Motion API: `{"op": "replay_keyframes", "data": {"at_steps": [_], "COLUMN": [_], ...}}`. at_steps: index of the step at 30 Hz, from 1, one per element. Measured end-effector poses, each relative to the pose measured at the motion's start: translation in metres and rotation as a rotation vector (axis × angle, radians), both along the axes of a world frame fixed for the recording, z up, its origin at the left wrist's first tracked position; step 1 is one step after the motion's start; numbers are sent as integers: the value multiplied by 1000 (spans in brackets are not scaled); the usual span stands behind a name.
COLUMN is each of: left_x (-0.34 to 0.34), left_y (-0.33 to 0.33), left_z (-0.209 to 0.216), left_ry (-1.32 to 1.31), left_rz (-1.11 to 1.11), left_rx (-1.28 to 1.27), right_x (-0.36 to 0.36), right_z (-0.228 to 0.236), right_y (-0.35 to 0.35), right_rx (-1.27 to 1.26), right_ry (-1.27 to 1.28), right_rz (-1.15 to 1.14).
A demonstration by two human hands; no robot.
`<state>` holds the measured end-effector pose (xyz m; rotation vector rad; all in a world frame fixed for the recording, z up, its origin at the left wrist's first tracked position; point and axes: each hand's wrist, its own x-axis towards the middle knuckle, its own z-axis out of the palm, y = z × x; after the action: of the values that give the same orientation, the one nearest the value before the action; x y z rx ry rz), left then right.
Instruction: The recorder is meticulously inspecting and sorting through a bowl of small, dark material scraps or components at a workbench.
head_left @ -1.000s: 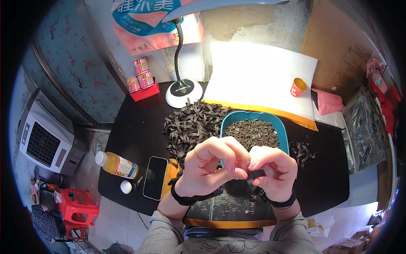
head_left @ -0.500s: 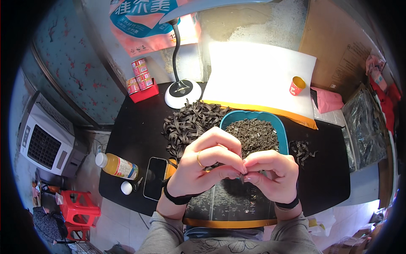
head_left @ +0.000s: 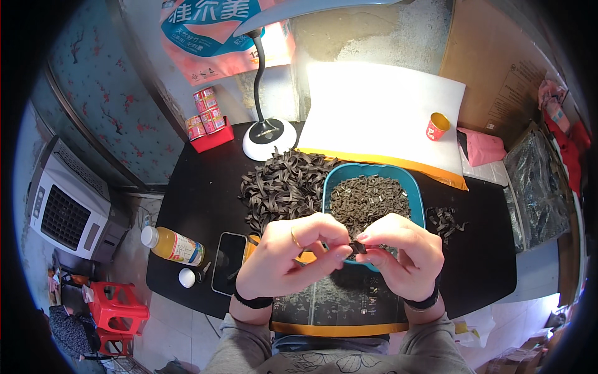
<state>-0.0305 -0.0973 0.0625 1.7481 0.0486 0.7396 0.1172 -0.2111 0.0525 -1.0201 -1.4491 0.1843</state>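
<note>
My right hand (head_left: 408,255) pinches a small dark strip piece (head_left: 357,247) between thumb and fingertips. My left hand (head_left: 293,258) is curled beside it, thumb and forefinger tips close together next to the piece; anything between them is too small to make out. Just beyond both hands stands a teal plastic tub (head_left: 418,193) holding many short dark pieces (head_left: 367,196). To its left lies a large heap of longer dark flat strips (head_left: 283,187). A smaller scatter of dark pieces (head_left: 445,223) is on the table right of the tub.
A phone (head_left: 228,262), a juice bottle (head_left: 174,245) and a white cap (head_left: 186,277) lie on the left of the black table (head_left: 205,174). Behind are a lamp (head_left: 269,138), small cans (head_left: 208,115) and a red cup (head_left: 438,126) on a white sheet (head_left: 380,106). A dark mat (head_left: 336,305) lies in front.
My hands have drawn slightly apart at the fingertips. The left has shifted a little left and down, and the dark piece between them now shows more clearly.
</note>
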Motion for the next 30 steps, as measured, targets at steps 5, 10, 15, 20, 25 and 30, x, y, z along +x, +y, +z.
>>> {"op": "replay_keyframes", "data": {"at_steps": [5,10,15,20,25,30], "left_x": [-5,-5,-2,-4,-4,1], "left_y": [-2,-5,-4,1,1,0], "left_z": [2,2,3,5,6,2], "left_ry": [-7,63,41,-21,-20,-9], "left_rz": [43,201,173,77,75,114], "left_rx": [26,242,180,223,259,271], "right_x": [-1,-2,4,-4,1,2], "right_z": [1,0,4,0,3,6], "right_y": [2,5,2,-1,-3,-4], "right_rx": [28,16,-40,-113,-215,-256], "right_ry": [-63,-115,-111,481,342,138], "right_rz": [25,16,33,211,147,10]}}
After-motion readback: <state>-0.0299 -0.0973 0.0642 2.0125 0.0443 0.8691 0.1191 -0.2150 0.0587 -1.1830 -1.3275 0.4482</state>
